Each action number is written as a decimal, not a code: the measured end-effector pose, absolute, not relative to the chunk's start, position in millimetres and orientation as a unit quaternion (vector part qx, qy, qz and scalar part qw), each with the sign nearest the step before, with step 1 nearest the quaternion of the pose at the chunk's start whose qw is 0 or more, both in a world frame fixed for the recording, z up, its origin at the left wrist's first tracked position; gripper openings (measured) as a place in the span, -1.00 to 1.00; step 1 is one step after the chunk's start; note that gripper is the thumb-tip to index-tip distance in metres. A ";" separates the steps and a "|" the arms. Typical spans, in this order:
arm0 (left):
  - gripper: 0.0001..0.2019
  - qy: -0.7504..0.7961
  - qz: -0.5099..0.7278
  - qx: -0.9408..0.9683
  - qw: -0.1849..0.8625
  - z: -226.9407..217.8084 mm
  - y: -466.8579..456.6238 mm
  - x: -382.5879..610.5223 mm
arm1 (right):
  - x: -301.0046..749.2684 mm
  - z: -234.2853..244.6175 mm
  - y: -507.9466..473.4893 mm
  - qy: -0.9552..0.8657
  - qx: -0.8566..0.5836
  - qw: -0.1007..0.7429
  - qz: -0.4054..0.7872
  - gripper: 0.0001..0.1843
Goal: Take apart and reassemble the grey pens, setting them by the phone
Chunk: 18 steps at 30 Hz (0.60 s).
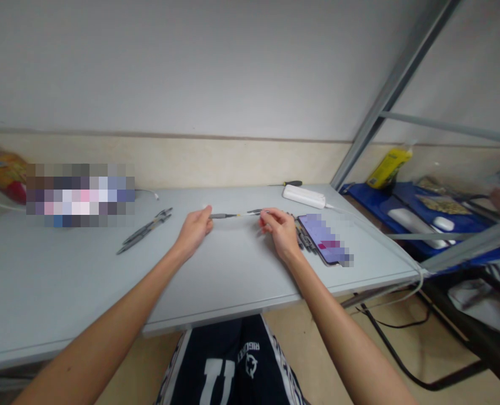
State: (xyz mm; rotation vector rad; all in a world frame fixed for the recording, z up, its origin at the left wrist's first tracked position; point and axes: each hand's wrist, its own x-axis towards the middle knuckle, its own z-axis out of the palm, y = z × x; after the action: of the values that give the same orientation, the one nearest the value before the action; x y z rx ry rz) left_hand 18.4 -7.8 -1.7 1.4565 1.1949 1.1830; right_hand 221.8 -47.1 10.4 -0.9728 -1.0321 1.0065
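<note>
My left hand (194, 229) is closed around one end of a grey pen barrel (222, 216), which points right across the table. A thin, pale pen refill (249, 214) runs in line from the barrel's open end to my right hand (279, 228), whose thumb and fingers pinch its far end. How deep the refill sits in the barrel is too small to tell. Left of my left hand lie a few grey pens (143, 232), side by side. More dark grey pen parts (306, 239) lie beside my right hand, partly hidden by it.
A phone (325, 239) with a lit screen lies right of the pen parts. Behind it are a white power strip (304, 196) with its cable and a screwdriver (293, 183). A metal frame (385, 112) rises at the right. An orange packet (3, 171) stands far left.
</note>
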 end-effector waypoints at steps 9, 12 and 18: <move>-0.55 0.450 0.486 0.580 0.475 -1.5 -6.7 18.5 | 221.6 5.6 -48.8 -0.569 -0.470 0.565 0.371 -0.80; -0.61 0.430 0.502 0.596 0.457 -2.4 -6.5 18.8 | 221.6 8.3 -51.5 -0.606 -0.478 0.536 0.343 -0.72; -0.77 0.364 0.525 0.571 0.515 -0.6 -9.3 22.0 | 218.9 10.7 -55.4 -0.614 -0.538 0.485 0.314 -0.40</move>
State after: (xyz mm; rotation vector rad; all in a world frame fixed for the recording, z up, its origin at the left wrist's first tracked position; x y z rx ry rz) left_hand 22.0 -9.3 -0.6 1.3719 0.8745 1.2623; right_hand 218.9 -55.4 10.7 -1.3095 -1.4946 0.7643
